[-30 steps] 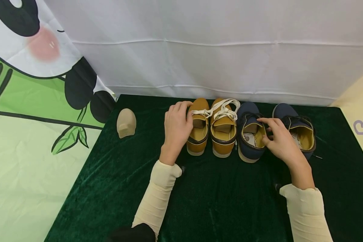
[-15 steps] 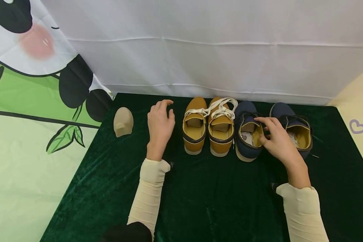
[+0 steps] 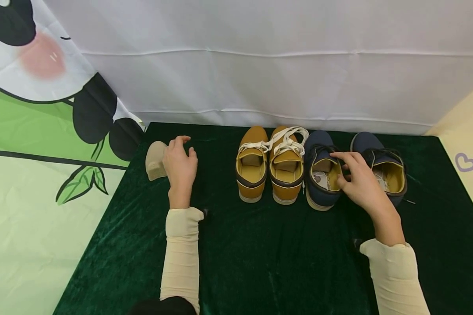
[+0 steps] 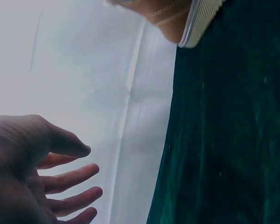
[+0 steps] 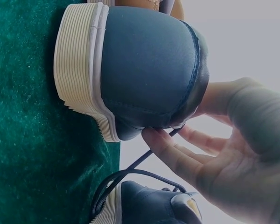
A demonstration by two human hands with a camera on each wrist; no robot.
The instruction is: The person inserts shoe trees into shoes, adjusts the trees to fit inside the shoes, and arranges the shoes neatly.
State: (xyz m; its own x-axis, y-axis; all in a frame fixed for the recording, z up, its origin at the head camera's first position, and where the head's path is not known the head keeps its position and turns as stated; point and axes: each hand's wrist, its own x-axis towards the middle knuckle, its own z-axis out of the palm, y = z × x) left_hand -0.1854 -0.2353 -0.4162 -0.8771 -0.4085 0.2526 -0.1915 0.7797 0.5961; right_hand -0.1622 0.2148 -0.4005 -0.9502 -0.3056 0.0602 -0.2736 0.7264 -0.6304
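Observation:
My left hand (image 3: 180, 164), fingers loosely bent, hovers just right of a beige toe-shaped form (image 3: 155, 161) and partly covers its right edge. The left wrist view shows that hand (image 4: 42, 172) with nothing between thumb and fingers. My right hand (image 3: 362, 181) holds the side of the collar of the left navy shoe (image 3: 324, 199). In the right wrist view the thumb goes behind the collar of this navy shoe (image 5: 144, 65), while a fingertip rests on its outer side. The right navy shoe (image 3: 390, 168) sits beyond that hand, partly hidden by it.
Two tan shoes (image 3: 250, 188) (image 3: 285, 190) with white laces stand left of the navy pair. All rest on a dark green velvet cloth (image 3: 236, 253). A white fabric backdrop (image 3: 240, 83) rises behind, with a printed panel (image 3: 35, 109) at the left.
My left hand has moved left, away from the tan shoes to beside the beige form. The right hand stays at the navy shoe. The head view has shifted slightly.

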